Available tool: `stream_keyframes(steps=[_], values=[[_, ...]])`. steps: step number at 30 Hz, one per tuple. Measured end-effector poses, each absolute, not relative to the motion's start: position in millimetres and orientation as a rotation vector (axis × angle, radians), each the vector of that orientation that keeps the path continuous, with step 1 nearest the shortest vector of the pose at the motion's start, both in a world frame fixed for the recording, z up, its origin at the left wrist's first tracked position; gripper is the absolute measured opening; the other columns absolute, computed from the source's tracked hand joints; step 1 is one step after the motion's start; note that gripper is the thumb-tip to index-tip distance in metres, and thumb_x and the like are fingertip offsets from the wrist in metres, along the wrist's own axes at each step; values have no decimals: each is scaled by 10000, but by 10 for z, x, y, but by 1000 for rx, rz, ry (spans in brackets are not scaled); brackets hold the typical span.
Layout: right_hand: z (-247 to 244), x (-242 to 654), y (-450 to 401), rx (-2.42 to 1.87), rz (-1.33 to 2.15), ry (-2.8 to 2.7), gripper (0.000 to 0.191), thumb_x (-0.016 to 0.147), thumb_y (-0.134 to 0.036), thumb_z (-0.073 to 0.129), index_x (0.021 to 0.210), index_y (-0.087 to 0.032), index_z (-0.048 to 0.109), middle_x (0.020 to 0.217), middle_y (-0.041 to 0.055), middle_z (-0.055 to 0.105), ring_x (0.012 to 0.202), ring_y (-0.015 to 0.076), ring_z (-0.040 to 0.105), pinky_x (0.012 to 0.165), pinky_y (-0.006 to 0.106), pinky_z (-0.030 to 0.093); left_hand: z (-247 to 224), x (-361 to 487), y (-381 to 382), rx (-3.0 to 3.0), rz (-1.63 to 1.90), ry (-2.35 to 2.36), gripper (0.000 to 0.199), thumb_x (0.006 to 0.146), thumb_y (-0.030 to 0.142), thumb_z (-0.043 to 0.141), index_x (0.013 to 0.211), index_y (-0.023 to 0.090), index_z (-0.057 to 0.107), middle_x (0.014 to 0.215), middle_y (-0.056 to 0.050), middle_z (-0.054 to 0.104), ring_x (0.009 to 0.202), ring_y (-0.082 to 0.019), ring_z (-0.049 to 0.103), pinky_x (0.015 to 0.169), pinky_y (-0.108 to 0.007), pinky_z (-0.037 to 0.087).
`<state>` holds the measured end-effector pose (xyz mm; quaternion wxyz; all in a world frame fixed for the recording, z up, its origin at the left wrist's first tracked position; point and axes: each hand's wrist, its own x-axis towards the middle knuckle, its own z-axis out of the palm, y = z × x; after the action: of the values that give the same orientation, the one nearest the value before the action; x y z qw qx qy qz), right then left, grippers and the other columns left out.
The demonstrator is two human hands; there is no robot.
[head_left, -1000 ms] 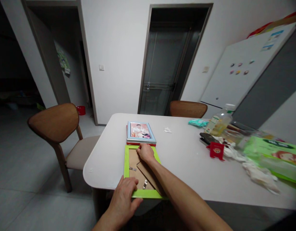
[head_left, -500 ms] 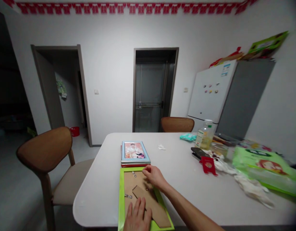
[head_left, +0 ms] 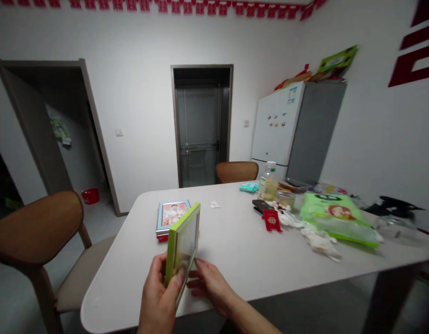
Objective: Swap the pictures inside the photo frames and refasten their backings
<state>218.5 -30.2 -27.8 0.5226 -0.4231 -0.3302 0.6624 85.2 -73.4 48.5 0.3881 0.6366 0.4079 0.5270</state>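
Green frame (head_left: 187, 241) has swung upright, left hand (head_left: 158, 294) pinching it, right hand (head_left: 213, 284) loosely spread alongside.

Dim light; white far wall (head_left: 141, 93) under red bunting (head_left: 200, 8); doorways (head_left: 202, 130) left and centre; fridge (head_left: 275, 125) far right; wooden chair (head_left: 36, 227) left of pale table (head_left: 249, 255), second chair (head_left: 237, 172) beyond; grey floor (head_left: 103, 213) at left.

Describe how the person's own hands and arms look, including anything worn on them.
Both the left hand and the right hand are ungloved. The right forearm is bare, with no sleeve in view. No ring, watch or bracelet shows, though some fingers are partly hidden.
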Motion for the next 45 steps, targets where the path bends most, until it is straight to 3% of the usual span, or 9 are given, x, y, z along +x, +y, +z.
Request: stream_keyframes(steps=[4, 8, 11, 21, 26, 30, 35, 41, 45], values=[[-203, 2288, -262, -832, 1376, -582, 460, 686, -404, 524, 1097, -238, 402, 783, 17, 628, 642, 148, 591, 558, 265, 446, 508, 1181, -655, 1254, 1422, 848, 354, 687, 341, 578, 966, 180, 429, 893, -38, 620, 843, -191, 597, 751, -312, 477], [-147, 2978, -33, -1231, 877, -763, 540, 716, -335, 469, 1224, -205, 338, 819, 28, 645, 644, 156, 596, 560, 259, 452, 494, 1449, -399, 1159, 1389, 749, 527, 640, 289, 619, 1082, 207, 344, 919, -21, 609, 857, -169, 589, 775, -311, 455], [-120, 3625, 193, -1733, 551, -976, 500, 741, -281, 411, 1219, -138, 394, 782, 49, 657, 608, 159, 595, 546, 248, 440, 377, 1664, -162, 1217, 1173, 704, 606, 631, 243, 617, 1143, 178, 300, 864, -28, 616, 758, -157, 604, 705, -299, 466], [-280, 4489, 897, -2175, 297, -1251, 380, 643, -163, 484, 996, -122, 619, 908, 107, 656, 881, 222, 578, 729, 239, 390, -414, 2148, 518, 1729, 767, 1177, 467, 651, 156, 574, 1097, 122, 441, 744, -8, 623, 629, -124, 575, 538, -193, 404], [-360, 4472, 1084, -2240, 210, -1358, 382, 680, -175, 459, 1031, -118, 597, 950, 132, 640, 909, 243, 568, 757, 275, 382, -285, 2125, 614, 1986, 711, 1274, 361, 603, 184, 614, 959, 167, 552, 795, -24, 641, 707, -165, 581, 616, -230, 410], [-313, 4392, 1071, -2223, 156, -1432, 342, 680, -149, 460, 981, -99, 615, 947, 166, 630, 909, 264, 563, 774, 313, 374, -168, 1974, 630, 2170, 710, 1335, 457, 615, 191, 605, 1062, 161, 512, 987, -67, 611, 899, -204, 551, 772, -272, 405], [-156, 3746, 1112, -2020, 120, -1560, 368, 759, -256, 419, 1070, -113, 555, 1110, 148, 554, 1051, 232, 475, 886, 300, 302, -26, 1472, 830, 2324, 803, 1490, 436, 710, 169, 508, 1141, 147, 440, 1194, -86, 480, 1143, -194, 378, 975, -301, 246], [-159, 2614, 1365, -1818, 374, -1625, 452, 745, -450, 437, 1019, -117, 573, 950, 122, 634, 886, 204, 572, 751, 254, 394, -60, 975, 1010, 2364, 758, 1702, 524, 639, 87, 553, 1146, 122, 425, 1318, -149, 345, 1245, -263, 226, 1012, -450, 108], [-218, 2426, 1430, -1837, 448, -1420, 488, 685, -331, 518, 1113, -96, 496, 1008, 155, 604, 946, 246, 548, 780, 306, 396, -88, 889, 962, 2395, 718, 1643, 524, 610, 74, 582, 1114, 147, 460, 1289, -122, 403, 1222, -239, 287, 1014, -406, 142]])
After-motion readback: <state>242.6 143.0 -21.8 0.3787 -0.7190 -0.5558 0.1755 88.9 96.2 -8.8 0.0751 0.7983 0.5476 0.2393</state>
